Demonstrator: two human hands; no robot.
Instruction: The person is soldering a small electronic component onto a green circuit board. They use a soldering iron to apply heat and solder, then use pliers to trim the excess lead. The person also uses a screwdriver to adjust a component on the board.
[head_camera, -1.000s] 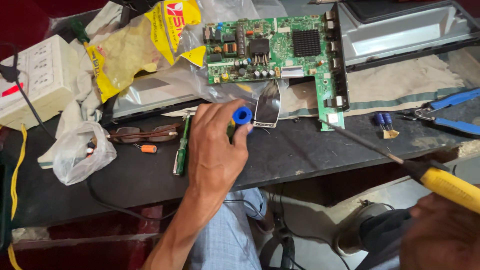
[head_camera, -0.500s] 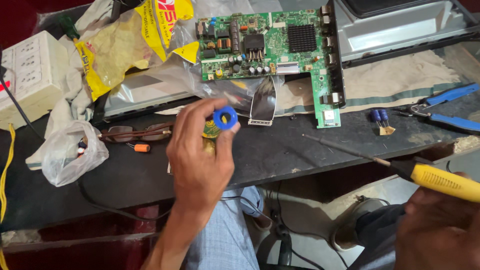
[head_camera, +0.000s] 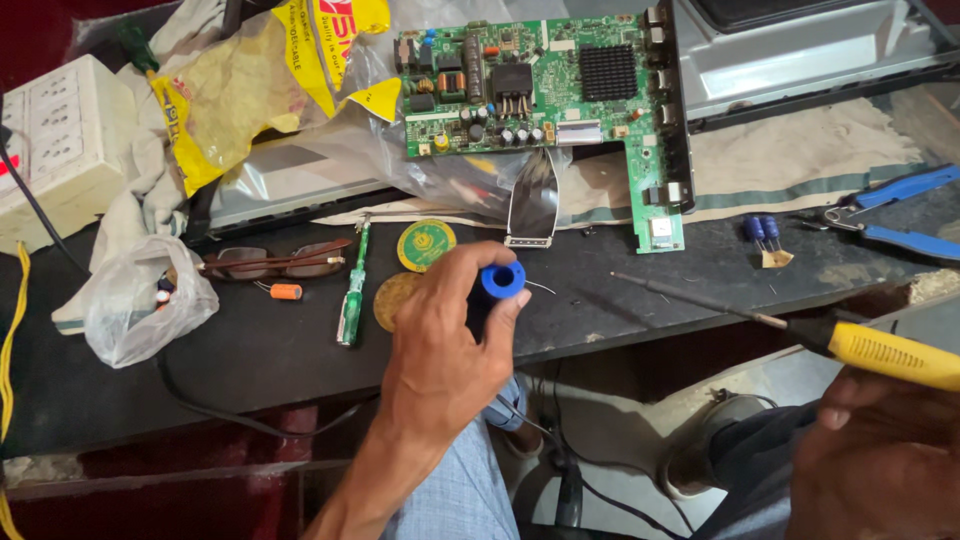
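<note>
Here left hand (head_camera: 440, 345) wrapped around blue spool (head_camera: 503, 279) above black bench (head_camera: 250, 350), hole facing up toward camera. Right hand (head_camera: 880, 450) clamped on yellow-handled soldering iron (head_camera: 800, 328), long axis slanting up-left, tip toward green circuit board (head_camera: 545, 85).

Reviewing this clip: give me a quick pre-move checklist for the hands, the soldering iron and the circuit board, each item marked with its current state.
1. Left hand has a grip on the blue spool: ok.
2. Right hand holds the yellow-handled soldering iron: ok.
3. Iron tip apart from the left hand: ok.
4. Green circuit board in view, uncovered: ok.
5. Iron hot: cannot tell.
6. Wire fed out from spool: cannot tell.
</note>
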